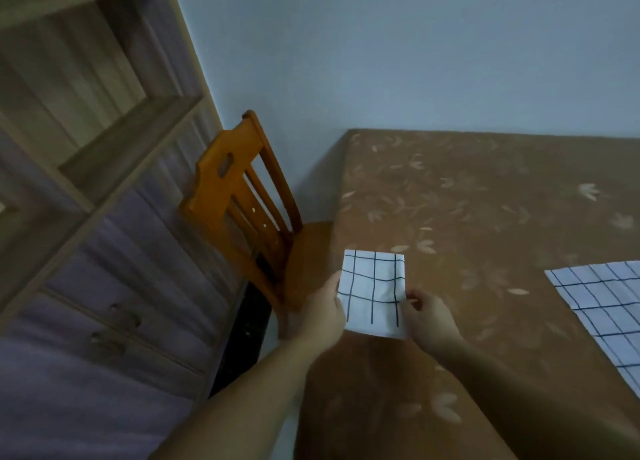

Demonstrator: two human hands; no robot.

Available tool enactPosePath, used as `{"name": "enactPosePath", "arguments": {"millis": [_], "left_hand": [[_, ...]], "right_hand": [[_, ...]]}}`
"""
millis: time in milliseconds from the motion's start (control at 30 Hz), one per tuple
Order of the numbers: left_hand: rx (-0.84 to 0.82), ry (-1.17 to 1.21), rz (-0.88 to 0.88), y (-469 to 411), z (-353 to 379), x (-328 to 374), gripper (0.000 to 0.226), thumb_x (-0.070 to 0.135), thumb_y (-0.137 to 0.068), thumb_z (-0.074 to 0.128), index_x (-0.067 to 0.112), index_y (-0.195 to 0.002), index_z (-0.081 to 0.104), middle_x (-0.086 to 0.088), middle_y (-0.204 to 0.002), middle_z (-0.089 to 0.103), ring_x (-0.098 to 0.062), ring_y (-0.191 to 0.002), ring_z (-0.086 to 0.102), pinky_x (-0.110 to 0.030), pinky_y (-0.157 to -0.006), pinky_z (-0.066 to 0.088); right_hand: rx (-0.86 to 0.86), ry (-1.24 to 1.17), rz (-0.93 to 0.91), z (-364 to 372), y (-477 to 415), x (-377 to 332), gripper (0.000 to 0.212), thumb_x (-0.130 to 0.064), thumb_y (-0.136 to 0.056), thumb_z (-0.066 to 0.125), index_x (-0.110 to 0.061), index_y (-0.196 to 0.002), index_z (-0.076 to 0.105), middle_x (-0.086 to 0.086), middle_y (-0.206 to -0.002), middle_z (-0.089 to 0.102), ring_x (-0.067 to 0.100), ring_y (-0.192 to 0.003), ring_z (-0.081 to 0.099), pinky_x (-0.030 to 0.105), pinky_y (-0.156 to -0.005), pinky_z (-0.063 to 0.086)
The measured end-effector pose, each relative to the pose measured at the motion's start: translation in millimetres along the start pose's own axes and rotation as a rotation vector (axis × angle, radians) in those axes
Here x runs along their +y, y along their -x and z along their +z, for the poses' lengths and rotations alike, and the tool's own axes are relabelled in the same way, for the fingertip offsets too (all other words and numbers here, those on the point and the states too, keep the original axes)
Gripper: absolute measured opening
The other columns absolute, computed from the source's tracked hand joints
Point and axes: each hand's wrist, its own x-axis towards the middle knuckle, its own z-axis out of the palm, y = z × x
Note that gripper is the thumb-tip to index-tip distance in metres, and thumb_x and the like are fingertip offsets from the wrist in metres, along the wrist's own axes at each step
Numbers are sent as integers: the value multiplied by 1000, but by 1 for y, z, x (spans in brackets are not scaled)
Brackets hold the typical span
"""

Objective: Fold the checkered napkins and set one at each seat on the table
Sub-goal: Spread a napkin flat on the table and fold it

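Observation:
A folded white napkin [374,291] with a black grid pattern is at the left edge of the table [467,217], which wears a brown leaf-print cloth. My left hand [323,312] pinches its left side and my right hand [427,316] pinches its lower right corner. I cannot tell whether the napkin lies flat on the cloth or is held just above it. An unfolded checkered napkin [602,307] lies spread at the table's right edge, partly cut off by the frame.
An orange wooden chair [242,200] stands tucked against the table's left side, right beside the folded napkin. A tall wooden shelf unit with drawers [86,182] fills the left. A pale wall runs behind the table.

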Motion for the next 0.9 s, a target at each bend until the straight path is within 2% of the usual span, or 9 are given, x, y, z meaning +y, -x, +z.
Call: {"name": "enactPosePath", "arguments": {"millis": [100, 200, 333, 433, 500, 567, 700, 800, 900], "left_hand": [[-36, -17, 30, -44, -9, 3, 53, 6, -100, 40, 30, -147, 33, -2, -125, 59, -14, -107, 57, -21, -77, 49], [-72, -30, 39, -91, -13, 7, 56, 3, -98, 42, 29, -147, 33, -4, -121, 61, -13, -97, 57, -16, -69, 46], [-33, -73, 64, -147, -10, 14, 50, 5, -99, 45, 27, -144, 40, -6, -124, 60, -17, -104, 60, -22, -73, 53], [42, -138, 81, -186, -6, 14, 47, 8, -98, 49, 24, -142, 44, -4, -129, 59, -20, -114, 60, -24, -77, 55], [64, -265, 101, -201, -2, 9, 46, 8, -98, 51, 23, -141, 46, -2, -131, 57, -21, -115, 58, -18, -72, 49], [58, -406, 130, -207, 3, 5, 45, 6, -96, 51, 20, -139, 47, -4, -129, 54, -22, -113, 56, -21, -78, 47], [58, -483, 171, -209, 6, 2, 40, 8, -96, 50, 18, -135, 49, -6, -124, 51, -24, -108, 55, -29, -84, 51], [110, -472, 163, -195, 3, 2, 43, 22, -98, 49, 24, -141, 43, -2, -129, 50, -21, -111, 54, -30, -83, 50], [160, -570, 186, -170, 6, 4, 44, 31, -95, 51, 26, -139, 44, -1, -132, 49, -21, -117, 49, -34, -90, 48]], "right_hand": [[87, 8, 26, 12, -39, -10, 23, -22, -96, 46, -17, -104, 66, 2, -95, 70, 20, -84, 65, 34, -71, 54], [151, 59, 49, 17, -79, -21, 25, -24, -96, 46, -15, -108, 66, 3, -98, 69, 18, -81, 62, 24, -59, 44], [217, 81, 103, 23, -127, -28, 25, -23, -97, 48, -13, -110, 65, 3, -88, 60, 11, -66, 55, 21, -51, 39], [252, 94, 97, 27, -167, -35, 23, -21, -96, 47, -12, -108, 65, 6, -88, 60, 21, -73, 57, 28, -62, 47], [276, 141, 89, 31, -188, -35, 22, -21, -95, 47, -11, -103, 65, 7, -92, 66, 22, -79, 57, 30, -66, 45], [286, 188, 106, 35, -199, -32, 21, -24, -94, 46, -11, -98, 62, 6, -90, 64, 25, -81, 57, 32, -68, 45], [299, 266, 100, 37, -202, -29, 22, -32, -93, 45, -14, -93, 58, 3, -85, 58, 25, -79, 55, 32, -67, 42], [273, 296, 101, 24, -184, -29, 21, -36, -90, 47, -17, -96, 56, 1, -88, 59, 25, -83, 58, 33, -71, 45], [226, 362, 16, 4, -144, -18, 21, -39, -89, 49, -22, -100, 56, 2, -91, 65, 26, -84, 63, 33, -71, 50]]}}
